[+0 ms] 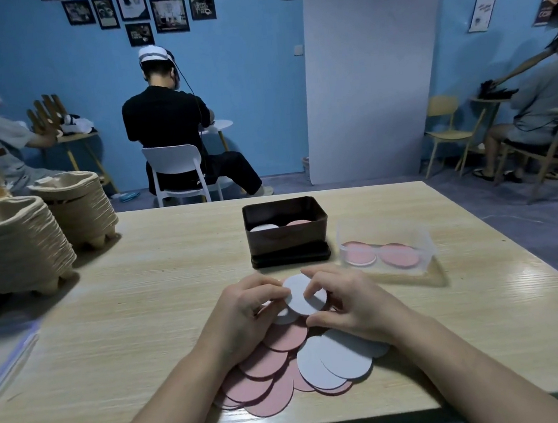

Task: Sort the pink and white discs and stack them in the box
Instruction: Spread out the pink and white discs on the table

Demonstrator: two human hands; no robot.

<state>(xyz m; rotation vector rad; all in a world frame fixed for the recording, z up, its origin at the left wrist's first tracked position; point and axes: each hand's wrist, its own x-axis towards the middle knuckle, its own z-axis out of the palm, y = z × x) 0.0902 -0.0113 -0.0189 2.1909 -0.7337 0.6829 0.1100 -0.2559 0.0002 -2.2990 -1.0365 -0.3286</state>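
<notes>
Head view: left hand (247, 314) and right hand (346, 307) both pinch one white round card disc (305, 294) by its edges in curled fingers (272, 294), just above the fanned heap of pink and white discs (271, 377) on the pale wooden desk (143, 311), dark rectangular tin box (287, 241) beyond.

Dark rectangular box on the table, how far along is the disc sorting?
Started: the dark rectangular box shows a boxed white disc and a boxed pink disc side by side. In hand: the left hand and right hand pinch one white round disc. Left: loose pink discs and loose white discs piled on the wooden table.
</notes>
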